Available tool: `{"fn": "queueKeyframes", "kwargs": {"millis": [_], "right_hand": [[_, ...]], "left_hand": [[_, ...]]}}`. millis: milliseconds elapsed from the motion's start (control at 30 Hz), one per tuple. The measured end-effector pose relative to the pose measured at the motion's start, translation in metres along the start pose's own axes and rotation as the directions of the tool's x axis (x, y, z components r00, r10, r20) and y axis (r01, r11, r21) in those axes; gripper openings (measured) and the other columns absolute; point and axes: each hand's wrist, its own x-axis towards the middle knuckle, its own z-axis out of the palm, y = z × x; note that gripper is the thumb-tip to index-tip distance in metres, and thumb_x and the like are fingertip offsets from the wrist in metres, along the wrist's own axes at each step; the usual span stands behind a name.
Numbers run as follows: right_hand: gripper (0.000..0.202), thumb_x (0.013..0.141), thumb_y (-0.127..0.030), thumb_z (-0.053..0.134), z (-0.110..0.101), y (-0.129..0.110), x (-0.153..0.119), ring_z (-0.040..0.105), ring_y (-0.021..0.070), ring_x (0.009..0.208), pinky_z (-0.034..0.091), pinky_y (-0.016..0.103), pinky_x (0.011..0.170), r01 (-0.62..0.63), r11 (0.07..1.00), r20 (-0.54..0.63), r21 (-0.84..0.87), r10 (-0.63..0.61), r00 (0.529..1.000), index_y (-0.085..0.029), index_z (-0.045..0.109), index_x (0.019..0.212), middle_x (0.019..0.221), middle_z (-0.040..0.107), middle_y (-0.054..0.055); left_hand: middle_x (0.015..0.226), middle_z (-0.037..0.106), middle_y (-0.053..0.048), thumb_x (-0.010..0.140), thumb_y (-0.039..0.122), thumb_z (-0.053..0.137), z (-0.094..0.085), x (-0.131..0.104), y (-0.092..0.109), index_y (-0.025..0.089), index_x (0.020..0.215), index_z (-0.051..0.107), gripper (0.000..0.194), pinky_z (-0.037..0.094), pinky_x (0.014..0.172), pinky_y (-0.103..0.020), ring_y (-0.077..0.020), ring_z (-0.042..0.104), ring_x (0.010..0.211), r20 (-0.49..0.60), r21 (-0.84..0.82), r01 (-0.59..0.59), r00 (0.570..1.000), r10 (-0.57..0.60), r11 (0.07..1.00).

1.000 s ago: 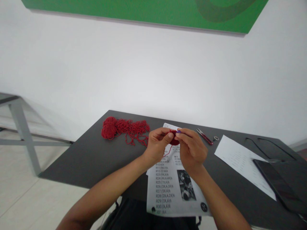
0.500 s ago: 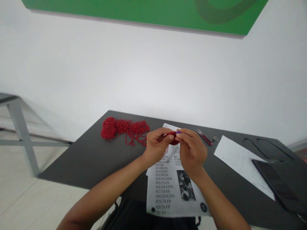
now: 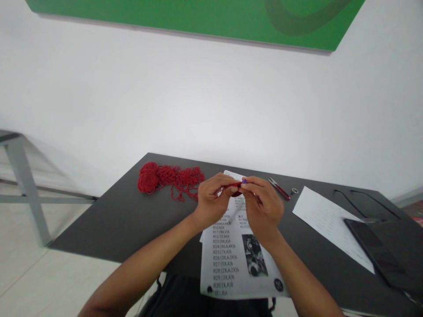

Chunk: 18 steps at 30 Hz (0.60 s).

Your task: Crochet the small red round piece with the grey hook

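Over the printed sheet, my left hand point(image 3: 213, 196) is closed, its thumb and fingers pinching a small red crochet piece point(image 3: 236, 188). My right hand point(image 3: 263, 200) is closed at the piece's other side, fingertips almost meeting those of the left. A small purple thing point(image 3: 244, 181) shows at the right fingertips; its kind I cannot make out. Fingers cover most of the red piece. Left of the hands, a red yarn ball point(image 3: 148, 178) lies with a heap of loose red yarn point(image 3: 181, 177) beside it.
Under my hands is the printed pattern sheet point(image 3: 228, 264), hanging past the front edge of the dark table point(image 3: 109, 229). To the right lie red-handled thread snips point(image 3: 279, 189), a small ring point(image 3: 294, 191), a white paper point(image 3: 325, 224), glasses point(image 3: 350, 202) and a black phone-like device point(image 3: 376, 251).
Both hands stay together on the red crochet piece; the left fingers have shifted slightly over it, and less of it shows. The whole view has moved a little.
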Motion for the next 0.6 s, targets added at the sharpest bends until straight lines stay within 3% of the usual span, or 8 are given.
{"fn": "queueKeyframes", "kwargs": {"millis": [100,300,500,600], "right_hand": [[0.007,0.09,-0.016,0.071,0.0005,-0.0027,-0.0008,0.075,0.0175,0.086,0.062,0.032,0.076,-0.048,0.999,-0.024,0.023,0.048,0.999,-0.024,0.072,0.09,0.094,0.077,0.002],[0.004,0.086,-0.025,0.076,0.0027,-0.004,-0.0029,0.073,0.0174,0.078,0.059,0.03,0.065,-0.232,0.966,-0.037,0.114,0.237,0.971,-0.022,0.072,0.086,0.089,0.077,0.002],[0.007,0.086,-0.026,0.076,0.0047,-0.003,-0.0028,0.072,0.0179,0.079,0.058,0.032,0.067,-0.272,0.947,-0.03,0.17,0.281,0.959,-0.021,0.071,0.084,0.088,0.076,0.004],[0.008,0.086,-0.024,0.076,0.0048,-0.002,-0.0015,0.071,0.0179,0.08,0.059,0.033,0.07,-0.204,0.962,-0.025,0.182,0.212,0.977,-0.022,0.07,0.083,0.088,0.074,0.003]], "left_hand": [[0.08,0.073,-0.005,0.086,0.031,0.076,0.0021,-0.0014,0.0019,0.019,0.089,0.079,0.013,0.061,0.057,-0.024,-0.0136,0.068,0.064,0.005,-0.128,0.105,0.994,-0.106,0.986],[0.075,0.072,-0.004,0.08,0.039,0.082,0.0037,0.0023,0.0015,0.017,0.081,0.08,0.022,0.06,0.055,-0.022,-0.0126,0.068,0.062,0.044,-0.253,0.195,0.981,-0.19,0.948],[0.073,0.073,-0.004,0.074,0.041,0.086,0.0061,0.0013,-0.0022,0.016,0.079,0.079,0.027,0.06,0.054,-0.021,-0.0122,0.069,0.061,0.042,-0.338,0.301,0.951,-0.305,0.892],[0.073,0.074,-0.003,0.073,0.041,0.087,0.0058,-0.0012,-0.0057,0.016,0.08,0.079,0.027,0.06,0.054,-0.02,-0.0114,0.069,0.057,0.046,-0.368,0.344,0.935,-0.352,0.864]]}}
